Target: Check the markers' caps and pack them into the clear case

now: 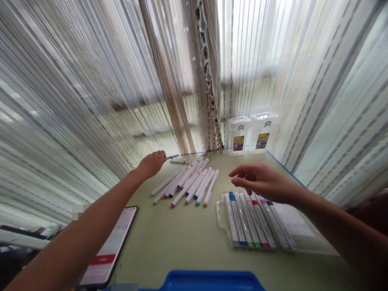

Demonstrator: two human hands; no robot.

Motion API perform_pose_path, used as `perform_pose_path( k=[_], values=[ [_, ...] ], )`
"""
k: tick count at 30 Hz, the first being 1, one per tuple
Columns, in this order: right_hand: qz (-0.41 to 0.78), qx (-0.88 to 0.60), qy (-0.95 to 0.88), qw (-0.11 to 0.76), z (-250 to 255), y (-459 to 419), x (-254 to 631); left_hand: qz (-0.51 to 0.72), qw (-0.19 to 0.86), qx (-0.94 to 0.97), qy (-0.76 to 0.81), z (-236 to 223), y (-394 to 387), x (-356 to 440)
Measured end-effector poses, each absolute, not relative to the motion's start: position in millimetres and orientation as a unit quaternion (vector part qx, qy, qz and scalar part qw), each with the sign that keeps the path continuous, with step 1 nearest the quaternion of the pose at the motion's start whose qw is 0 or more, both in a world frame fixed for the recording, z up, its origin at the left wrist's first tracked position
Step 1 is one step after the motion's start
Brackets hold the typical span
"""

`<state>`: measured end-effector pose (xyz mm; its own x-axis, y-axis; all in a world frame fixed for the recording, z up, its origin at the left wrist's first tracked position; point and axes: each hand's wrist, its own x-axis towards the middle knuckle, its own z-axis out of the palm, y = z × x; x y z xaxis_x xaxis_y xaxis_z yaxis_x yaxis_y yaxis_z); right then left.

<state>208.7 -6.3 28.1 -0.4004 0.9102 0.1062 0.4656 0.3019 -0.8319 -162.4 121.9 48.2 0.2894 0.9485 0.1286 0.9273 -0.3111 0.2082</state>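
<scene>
My left hand [154, 163] reaches to the far side of the table, its fingers closed on one end of a white marker [172, 156] with a green band. Just right of it lies a loose pile of white markers [194, 180] with coloured ends, overlapping at several angles. My right hand [253, 180] hovers above the far end of a clear plastic case [222, 214], its fingers loosely bent and apart, nothing between them. Inside that case, several white markers [249, 222] lie side by side; my right hand and forearm hide part of them.
A phone [121, 238] with its screen lit lies under my left forearm. Two clear plastic boxes [250, 135] with labels stand at the back right. A blue tray [212, 281] is at the near edge. Striped curtains [106, 81] hang behind the table.
</scene>
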Motion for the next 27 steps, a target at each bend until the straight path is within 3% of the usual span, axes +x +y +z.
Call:
perform_pose_path(
  k=[5,13,21,27],
  values=[
    [0.376,-0.442,-0.74,0.34,23.4,-7.2,204.9,0.266,0.222,0.758,0.553,73.1,81.7,-112.1],
    [0.422,-0.383,-0.735,0.367,19.3,-19.2,190.4,0.394,0.534,0.636,0.393,29.0,-0.2,-8.2],
    [0.446,-0.377,-0.714,0.385,8.9,-21.9,182.1,0.456,0.613,0.549,0.339,0.0,-7.0,10.7],
    [0.35,-0.412,-0.757,0.367,9.1,-25.1,185.2,0.471,0.615,0.537,0.334,-11.3,-15.1,4.1]
  ],
)
